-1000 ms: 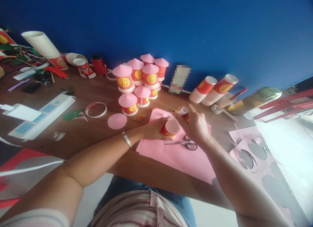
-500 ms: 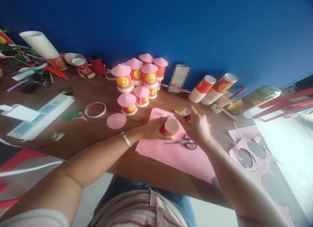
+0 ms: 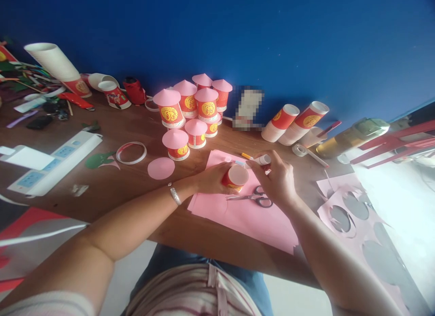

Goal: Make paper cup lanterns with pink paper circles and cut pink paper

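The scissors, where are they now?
In the head view the scissors lie on the pink sheet, below the red cup in the left hand and beside the right hand holding a glue stick.

The paper cup (image 3: 236,176) over the pink paper sheet (image 3: 244,216) is red with a yellow emblem, and the glue stick (image 3: 262,160) is white. Beyond the sheet, the pink-roofed cups (image 3: 185,109) are red with yellow medallions. Left of the sheet lies a pink disc (image 3: 161,168).

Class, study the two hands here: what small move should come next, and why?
Probably lower the tip of the glue stick onto the rim of the cup. The left hand grips that cup, which has no cone. The right hand holds the stick's tip just above it. The cups behind already wear pink cones.
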